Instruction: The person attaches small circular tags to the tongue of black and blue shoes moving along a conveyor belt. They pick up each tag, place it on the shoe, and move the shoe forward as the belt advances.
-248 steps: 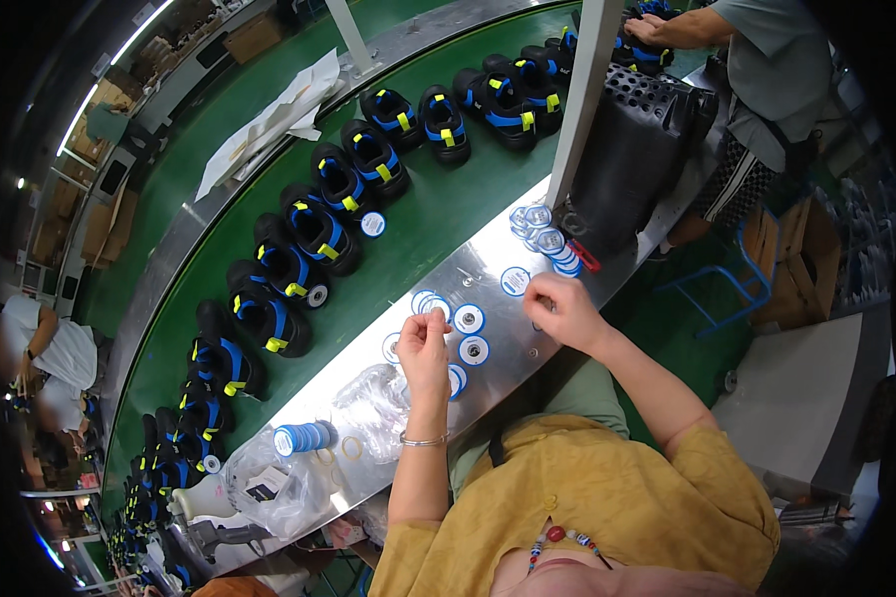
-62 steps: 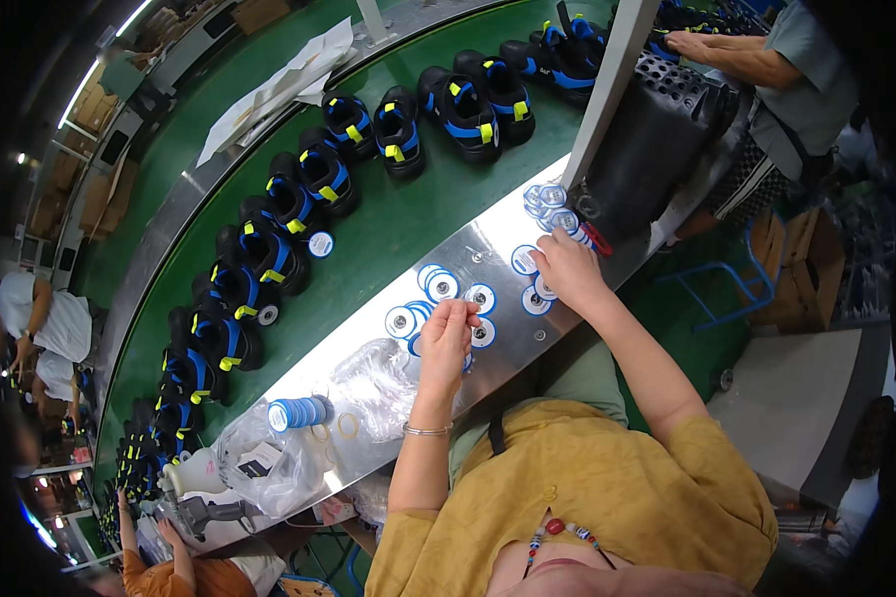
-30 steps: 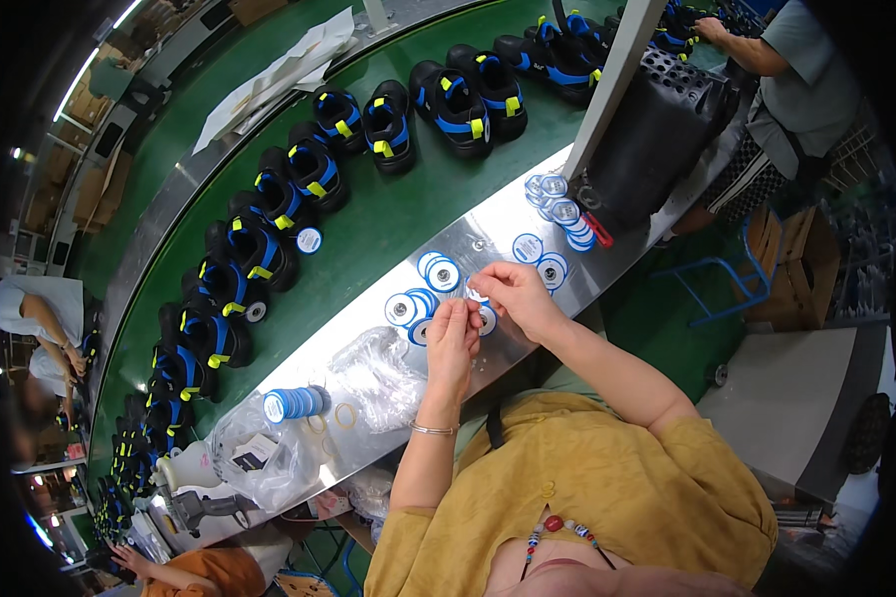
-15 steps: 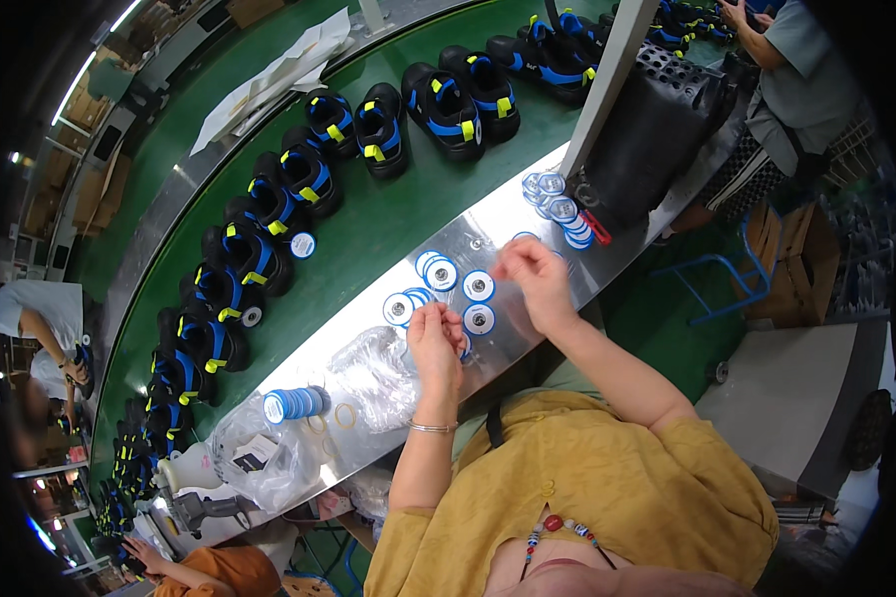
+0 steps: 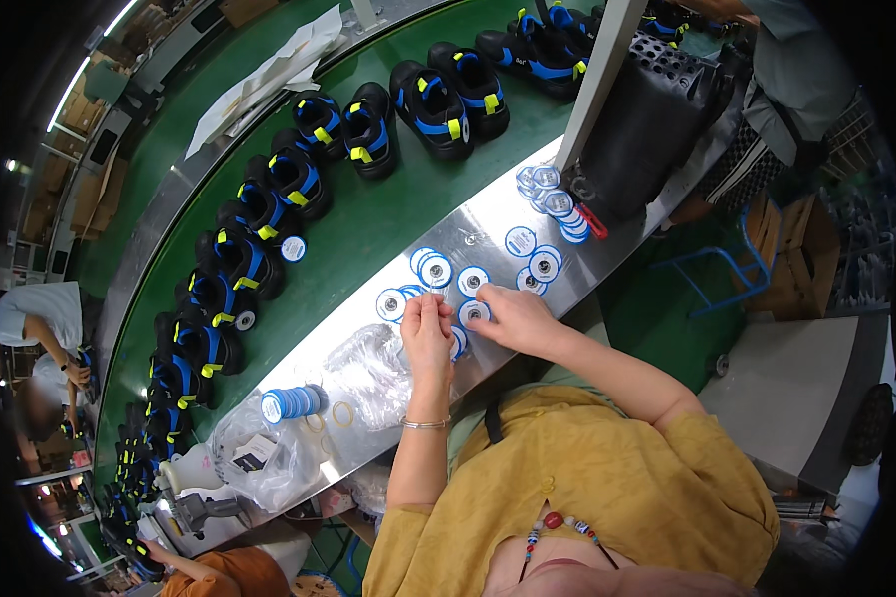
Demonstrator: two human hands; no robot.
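My left hand (image 5: 427, 338) is closed in a pinch above the metal worktop. What its fingertips hold, if anything, is too small to make out. My right hand (image 5: 516, 318) has its thumb and fingers at the edge of a round blue-rimmed tag (image 5: 475, 313). Just above that lies another round tag (image 5: 473, 283). Beyond my left hand are overlapping round tags (image 5: 434, 269), and one more tag (image 5: 390, 304) rests to its left. Right of these, a small group of tags (image 5: 544, 265) lies on the metal.
Black-and-blue shoes (image 5: 366, 134) with yellow tabs line the green belt (image 5: 368, 214). A clear plastic bag (image 5: 373, 368), rubber bands (image 5: 342, 414) and a tag stack (image 5: 291, 403) are on the left. A red-handled tool (image 5: 592, 221) lies beside more tags (image 5: 558, 204). Other people stand nearby.
My right hand has come down and left onto a tag, uncovering the tags on the right. My left hand stays pinched in nearly the same place. The shoes have shifted slightly left.
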